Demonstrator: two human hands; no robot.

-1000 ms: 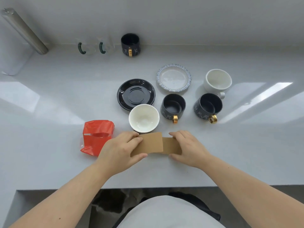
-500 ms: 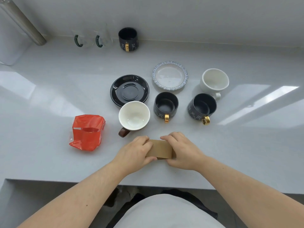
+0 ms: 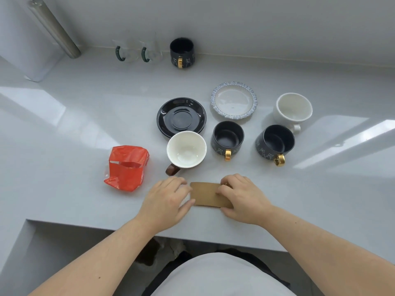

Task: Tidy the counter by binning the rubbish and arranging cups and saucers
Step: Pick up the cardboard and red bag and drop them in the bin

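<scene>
A flat brown cardboard sleeve (image 3: 206, 193) lies near the counter's front edge. My right hand (image 3: 241, 197) presses on its right end, fingers over it. My left hand (image 3: 165, 199) rests at its left end, thumb touching the edge. A crumpled red plastic bag (image 3: 126, 169) lies to the left. Behind stand a white cup with a brown handle (image 3: 186, 149), two dark cups with gold handles (image 3: 228, 137) (image 3: 275, 143), a white mug (image 3: 294, 108), a black saucer (image 3: 181, 116) and a blue-rimmed white saucer (image 3: 234, 100).
At the back wall stand another dark gold-handled cup (image 3: 182, 52) and two clear glass cups with green handles (image 3: 136, 52). A metal cylinder (image 3: 54, 28) leans at the far left. The grey counter (image 3: 64, 124) ends in a front edge just below my hands.
The cardboard was folded shorter between my hands, then my left hand slid off to its left end. The view shifted slightly.
</scene>
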